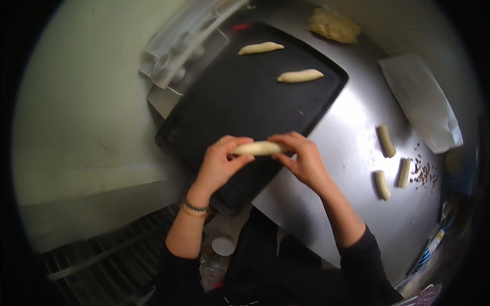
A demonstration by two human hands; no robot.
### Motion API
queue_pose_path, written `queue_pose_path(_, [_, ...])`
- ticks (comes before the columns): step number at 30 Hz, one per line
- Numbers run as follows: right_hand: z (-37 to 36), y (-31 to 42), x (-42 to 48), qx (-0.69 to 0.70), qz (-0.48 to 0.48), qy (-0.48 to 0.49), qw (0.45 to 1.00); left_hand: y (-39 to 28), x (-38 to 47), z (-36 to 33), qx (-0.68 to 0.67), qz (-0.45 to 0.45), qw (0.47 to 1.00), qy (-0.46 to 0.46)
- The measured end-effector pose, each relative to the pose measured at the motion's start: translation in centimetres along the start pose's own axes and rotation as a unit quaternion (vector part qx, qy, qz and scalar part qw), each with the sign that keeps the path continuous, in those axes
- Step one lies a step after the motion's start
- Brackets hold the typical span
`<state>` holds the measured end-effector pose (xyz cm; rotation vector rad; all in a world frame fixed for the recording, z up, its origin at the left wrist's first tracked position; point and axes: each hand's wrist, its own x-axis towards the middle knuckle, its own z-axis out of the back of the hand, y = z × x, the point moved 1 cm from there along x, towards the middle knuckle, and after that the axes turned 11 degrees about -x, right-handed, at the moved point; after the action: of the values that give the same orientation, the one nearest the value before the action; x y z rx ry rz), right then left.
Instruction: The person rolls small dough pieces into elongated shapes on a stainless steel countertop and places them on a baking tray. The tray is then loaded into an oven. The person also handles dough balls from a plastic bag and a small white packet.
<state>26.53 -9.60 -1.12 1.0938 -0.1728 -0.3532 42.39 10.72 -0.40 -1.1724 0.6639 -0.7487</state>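
Between my two hands I hold a pale dough roll [261, 148] level above the near part of a dark baking tray [229, 103]. My left hand [222, 160] grips its left end with thumb and fingers. The right end is pinched in my right hand [300, 157], which hides its tip. Farther back on the tray lie a tapered dough roll [261, 48] and a second dough roll [301, 75], apart from each other. To the right, three shorter dough pieces, one of them a straight piece [404, 173], lie on the steel worktop [325, 214].
Small dark bits [424, 174] are scattered by the short dough pieces. A pale sheet or flat bag [419, 99] lies at the right. A plastic bag with yellowish contents [333, 26] sits behind the tray. A wall [88, 95] and a metal fixture [180, 53] border the left side.
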Motion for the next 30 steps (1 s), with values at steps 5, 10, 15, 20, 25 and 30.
queue_pose_path(5, [-4.5,-0.4,17.7,-0.052,0.015,-0.005,0.999,5.6,10.4,9.5,-0.066,0.076,0.988,-0.118])
queue_pose_path(10, [-3.9,-1.3,23.0,-0.229,0.098,-0.020,0.968,7.7,13.7,12.7,0.065,0.010,0.989,-0.131])
queue_pose_path(15, [-3.1,-1.7,23.9,-0.303,0.138,-0.036,0.942,7.8,13.5,13.4,0.234,-0.064,0.959,-0.144])
queue_pose_path(20, [-4.8,-2.1,24.6,-0.275,0.194,0.035,0.941,8.3,14.4,12.3,0.190,-0.131,0.969,-0.092])
queue_pose_path(25, [-5.3,-2.5,25.6,-0.236,0.158,0.028,0.959,9.5,16.0,12.5,0.065,-0.029,0.993,-0.093])
queue_pose_path(30, [-4.6,-2.1,26.0,-0.292,0.169,0.013,0.941,9.2,15.5,13.3,0.144,-0.055,0.983,-0.103])
